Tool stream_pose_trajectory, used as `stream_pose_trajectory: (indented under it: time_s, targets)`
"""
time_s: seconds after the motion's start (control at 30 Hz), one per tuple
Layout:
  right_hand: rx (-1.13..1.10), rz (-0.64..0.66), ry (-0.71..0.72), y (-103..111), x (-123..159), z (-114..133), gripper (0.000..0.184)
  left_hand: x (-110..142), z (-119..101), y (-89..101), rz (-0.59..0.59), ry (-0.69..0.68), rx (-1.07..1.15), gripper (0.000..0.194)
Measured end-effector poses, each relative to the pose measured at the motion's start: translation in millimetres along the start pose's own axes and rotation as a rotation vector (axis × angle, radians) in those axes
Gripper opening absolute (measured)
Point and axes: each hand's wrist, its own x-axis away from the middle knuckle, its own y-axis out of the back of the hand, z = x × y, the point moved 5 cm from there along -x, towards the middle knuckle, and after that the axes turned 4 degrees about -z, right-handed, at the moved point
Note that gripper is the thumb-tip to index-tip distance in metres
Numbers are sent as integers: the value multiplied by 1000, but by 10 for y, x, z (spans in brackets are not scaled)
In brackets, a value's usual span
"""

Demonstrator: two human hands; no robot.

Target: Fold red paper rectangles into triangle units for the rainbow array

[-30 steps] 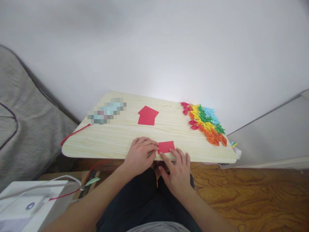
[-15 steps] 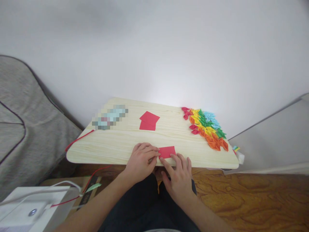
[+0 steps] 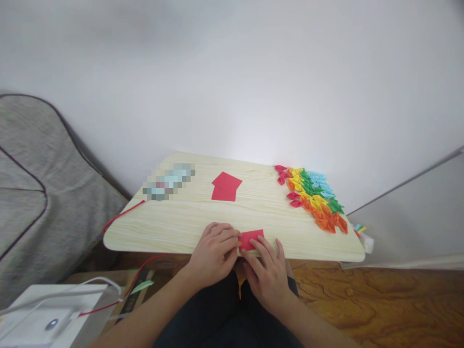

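Note:
A small red paper [image 3: 251, 238], which looks folded into a rectangle, lies at the front edge of the table. My left hand [image 3: 216, 251] is closed at its left end, fingertips on the paper and thumb tucked below. Over the paper's lower right part, my right hand [image 3: 268, 273] has its fingers spread, index and middle fingertips resting on the sheet and the little finger held away. Farther back on the table lie overlapping red paper squares [image 3: 226, 187]. Folded paper pieces [image 3: 313, 200] in red, orange, yellow, green and light blue are grouped at the right.
A pixelated light-blue object [image 3: 169, 181] with a red cord [image 3: 123, 215] lies on the table's [image 3: 163, 227] left. The white wall stands directly behind. Beside the lower left are a grey cushioned seat [image 3: 25, 193] and a white box [image 3: 54, 314] with cables.
My right fingers have shifted left and farther onto the red paper. My left hand stays at its left end. The whole view has moved slightly.

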Motion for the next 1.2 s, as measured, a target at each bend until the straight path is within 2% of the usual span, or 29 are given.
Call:
stream_pose_trajectory:
  time_s: [0.13,0.27,0.4,0.47,0.57,0.67,0.73,0.83,1.0,1.2]
  targets:
    - [-97,-82,49,44,-58,-59,23,4,-47,36,34,-30,39,19]
    - [-279,-56,111,130,-213,-110,25,22,-71,62,79,-25,111,22]
    - [-466,-66,6,273,-576,-221,19,-98,-29,142,38,24,233,33]
    - [-540,-102,-79,359,-850,-285,14,-281,40,238,-54,71,277,31]
    - [-680,-155,-235,465,-1337,-391,10,-702,182,414,-164,169,358,12]
    - [-862,-222,-365,543,-1845,-498,9,-1195,324,631,-263,307,442,12]
    - [-998,-252,-393,583,-2157,-552,12,-1505,367,783,-335,338,518,14]
    - [-1134,-278,-405,638,-2525,-629,16,-1888,380,965,-429,296,599,11]
    - [-1243,-230,-435,670,-2857,-740,23,-2264,442,1073,-504,246,745,12]
    - [-1216,-163,-375,710,-3042,-844,23,-2437,523,1113,-533,222,848,11]
